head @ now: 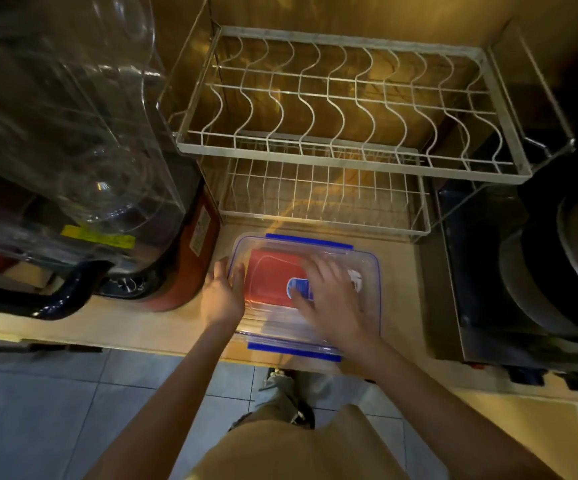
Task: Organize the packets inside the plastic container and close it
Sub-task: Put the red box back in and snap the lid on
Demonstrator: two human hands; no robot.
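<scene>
- Head view looks down on a clear plastic container (372,271) with blue clips, sitting on the tabletop (398,271) just in front of an empty wire dish rack (332,98).
- A red packet (270,275) lies flat inside, seen through the clear lid (280,327), which appears to be resting on top; whether other packets lie under it I cannot tell.
- The right hand (329,299) lies palm-down on the lid, fingers spread and flat, pinching nothing.
- The left hand (221,296) sits against the container's left edge, fingers loosely open, steadying rather than gripping.
- The step in hand looks like seating the lid. To do it well, press evenly at the middle while the left hand keeps the box from sliding toward the red appliance (190,265) beside it.
- Check that the lid sits level on every side before folding down the blue clip (294,351) nearest the body and the one at the far edge.
- Snap opposite clips in turn, so the lid does not tilt up.
</scene>
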